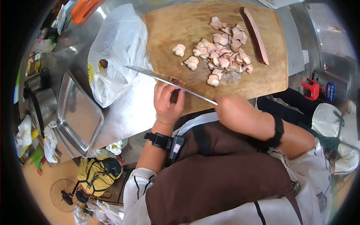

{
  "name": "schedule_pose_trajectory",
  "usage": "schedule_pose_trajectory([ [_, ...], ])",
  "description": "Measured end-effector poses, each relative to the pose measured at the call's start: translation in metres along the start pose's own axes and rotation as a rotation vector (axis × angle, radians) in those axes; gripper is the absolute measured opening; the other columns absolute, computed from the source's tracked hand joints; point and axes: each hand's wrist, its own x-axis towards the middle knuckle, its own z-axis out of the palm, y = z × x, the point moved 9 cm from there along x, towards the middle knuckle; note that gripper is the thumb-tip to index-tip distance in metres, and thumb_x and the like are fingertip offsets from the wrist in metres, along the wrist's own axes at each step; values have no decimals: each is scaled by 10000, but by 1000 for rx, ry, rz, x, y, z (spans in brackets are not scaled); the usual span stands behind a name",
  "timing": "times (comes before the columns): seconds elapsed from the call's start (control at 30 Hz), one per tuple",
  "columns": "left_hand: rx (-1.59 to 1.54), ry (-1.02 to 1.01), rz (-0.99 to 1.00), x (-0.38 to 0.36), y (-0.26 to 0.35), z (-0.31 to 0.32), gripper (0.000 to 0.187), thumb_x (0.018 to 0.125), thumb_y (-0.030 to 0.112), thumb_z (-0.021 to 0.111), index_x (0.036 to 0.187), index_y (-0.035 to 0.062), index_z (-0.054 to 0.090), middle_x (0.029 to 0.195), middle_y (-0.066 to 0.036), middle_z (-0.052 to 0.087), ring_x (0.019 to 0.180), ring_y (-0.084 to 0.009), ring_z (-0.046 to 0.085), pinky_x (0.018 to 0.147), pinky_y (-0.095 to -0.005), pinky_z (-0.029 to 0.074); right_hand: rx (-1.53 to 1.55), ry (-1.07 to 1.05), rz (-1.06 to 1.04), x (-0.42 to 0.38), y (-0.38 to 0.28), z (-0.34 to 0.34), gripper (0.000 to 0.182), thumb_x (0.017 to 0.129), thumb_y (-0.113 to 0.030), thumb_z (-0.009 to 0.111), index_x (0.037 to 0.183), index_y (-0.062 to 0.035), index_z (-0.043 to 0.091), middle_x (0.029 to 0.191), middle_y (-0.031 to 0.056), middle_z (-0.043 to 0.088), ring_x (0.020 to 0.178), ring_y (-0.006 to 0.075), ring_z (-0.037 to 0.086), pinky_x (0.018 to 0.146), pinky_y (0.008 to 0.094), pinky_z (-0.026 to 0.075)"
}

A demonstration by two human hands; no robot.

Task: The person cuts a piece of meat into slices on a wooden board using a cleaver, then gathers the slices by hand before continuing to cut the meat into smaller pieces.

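Note:
My right hand (229, 106) is closed round the handle of a long-bladed knife (150, 73). The blade slants across the near edge of a wooden cutting board (165, 30). Just behind the blade my left hand (167, 103) has its fingers curled and its thumb bent in, at a small browned piece of meat (177, 80); the blade partly hides their contact. Pale pinkish meat slices (225, 62) lie in a loose heap on the board, a few of them apart on the left. A long uncut strip of meat (256, 35) rests along the right side.
A white plastic bag (116, 56) overlaps the board's left edge on the steel counter (125, 125). Left of it sits a rectangular metal tray (98, 123). An orange object (83, 10) is at the back. Another person (330, 123) is at the right.

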Motion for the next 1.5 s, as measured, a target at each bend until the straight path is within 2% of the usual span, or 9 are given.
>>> schedule_pose_trajectory([
  [0.1, 27, 56, 10, 3, 1, -4, 283, 710, -43, 764, 944, 19, 617, 963, -149, 649, 902, -326, 625, 791, -371, 511, 23, 16, 34, 25, -16, -11, 96, 743, -25, 602, 745, 48, 665, 744, 256, 656, 734, 422, 665, 662, 489, 539],
  [0.2, -18, 8, 13, 2, 11, 3, 241, 701, -17, 790, 884, 47, 647, 952, -116, 641, 889, -306, 620, 775, -380, 513, -32, 44, -76, 10, 1, 1, 103, 740, -21, 592, 753, 47, 668, 756, 257, 659, 740, 420, 667, 673, 488, 542],
  [0.33, -53, -134, 62, 2, 20, 14, 226, 706, 29, 814, 849, 40, 639, 949, -125, 640, 883, -313, 622, 759, -390, 517, 17, 77, 48, -28, 22, -3, 110, 737, -15, 580, 742, 49, 670, 739, 268, 652, 714, 428, 661, 665, 493, 539],
  [0.6, -26, -101, 51, 2, 20, 12, 271, 731, 32, 798, 950, 42, 638, 984, -119, 642, 935, -324, 618, 808, -399, 517, 13, 30, 77, -17, 19, 10, 121, 748, -27, 578, 739, 49, 671, 731, 278, 651, 719, 432, 669, 677, 487, 545],
  [0.7, -51, -155, 37, -2, 21, 18, 289, 721, 38, 809, 956, 45, 641, 987, -118, 643, 904, -311, 631, 771, -376, 529, -7, 52, -80, 4, -3, 4, 124, 743, -28, 583, 753, 53, 677, 729, 278, 651, 725, 433, 671, 677, 489, 546],
  [0.83, -21, -157, 53, -3, 18, 21, 302, 714, 49, 820, 958, 45, 641, 1000, -128, 633, 904, -315, 636, 759, -378, 535, 37, 208, -125, 26, -14, -9, 188, 854, -92, 586, 760, 52, 662, 720, 257, 644, 687, 442, 639, 633, 499, 520],
  [0.93, -21, -146, 68, -3, 20, 21, 332, 724, 70, 821, 980, 45, 612, 1025, -141, 622, 926, -327, 627, 771, -394, 528, -62, 26, -89, 0, 13, 8, 207, 897, -124, 582, 800, 40, 664, 722, 262, 639, 681, 443, 631, 636, 493, 512],
  [1.2, -63, -202, 34, -10, 22, 12, 353, 726, 69, 813, 994, 49, 584, 1060, -141, 602, 969, -340, 609, 810, -399, 521, 189, 287, 119, -59, 45, -25, 220, 933, -145, 582, 829, 46, 615, 720, 264, 629, 719, 467, 621, 660, 489, 514],
  [1.5, 7, -253, 45, 5, 32, 13, 305, 749, 18, 771, 1022, 40, 638, 1048, -115, 639, 955, -290, 623, 841, -366, 521, 127, 264, 49, -74, 34, -31, 189, 932, -160, 599, 864, 16, 593, 730, 249, 635, 703, 449, 622, 647, 501, 503],
])
